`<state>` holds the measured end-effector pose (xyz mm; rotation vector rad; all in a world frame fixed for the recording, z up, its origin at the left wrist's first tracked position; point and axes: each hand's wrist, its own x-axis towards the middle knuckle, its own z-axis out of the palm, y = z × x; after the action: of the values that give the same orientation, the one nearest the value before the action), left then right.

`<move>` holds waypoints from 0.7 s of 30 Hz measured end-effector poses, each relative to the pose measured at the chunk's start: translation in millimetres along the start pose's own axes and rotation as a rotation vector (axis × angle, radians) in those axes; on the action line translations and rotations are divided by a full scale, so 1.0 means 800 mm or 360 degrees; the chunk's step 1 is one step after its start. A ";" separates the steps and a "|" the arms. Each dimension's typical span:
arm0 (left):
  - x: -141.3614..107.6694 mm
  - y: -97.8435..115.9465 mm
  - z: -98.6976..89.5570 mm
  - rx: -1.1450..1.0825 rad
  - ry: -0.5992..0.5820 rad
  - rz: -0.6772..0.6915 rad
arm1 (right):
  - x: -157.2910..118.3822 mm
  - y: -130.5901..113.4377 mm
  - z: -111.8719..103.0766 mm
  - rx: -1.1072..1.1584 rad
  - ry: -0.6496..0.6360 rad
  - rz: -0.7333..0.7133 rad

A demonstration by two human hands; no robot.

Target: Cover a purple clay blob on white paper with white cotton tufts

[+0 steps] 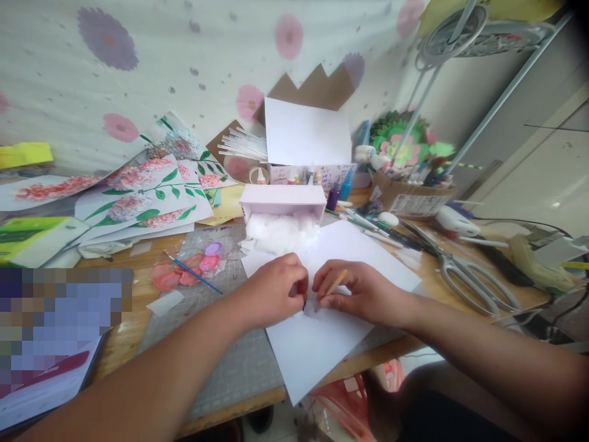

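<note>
Over a sheet of white paper [317, 356], my two hands work close together. My left hand [275, 291] is pinched, and whatever lies between its fingertips is too small and blurred to name. My right hand [363, 294] grips a thin yellow-brown stick [338, 281], its lower end hidden by the fingers. Just beyond my hands stands a white box [283, 197] with fluffy white cotton [281, 231] spilling from its front. The paper lies over a grey cutting mat [230, 362] and hangs past the table's front edge.
Left of my hands, a blue paintbrush [196, 273] rests across a pink paint palette [175, 275]. Painted flower sheets [138, 196] lie behind it. On the right are large scissors [464, 276] and a cardboard box of tools [409, 196]. A screen [50, 380] occupies the near left.
</note>
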<state>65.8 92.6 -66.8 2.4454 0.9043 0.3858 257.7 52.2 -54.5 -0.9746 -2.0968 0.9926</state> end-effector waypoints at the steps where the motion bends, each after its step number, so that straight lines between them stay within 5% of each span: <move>1: 0.000 -0.001 0.000 -0.0007 -0.0003 -0.0004 | 0.000 0.001 0.001 -0.0021 0.0028 -0.0011; 21: 0.001 0.002 -0.005 -0.0112 -0.0056 -0.0008 | 0.013 0.000 0.015 -0.0233 0.0072 0.0090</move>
<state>65.1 93.5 -62.6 2.3781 0.8674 0.3653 242.7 56.2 -58.7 -1.1242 -2.1387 0.8454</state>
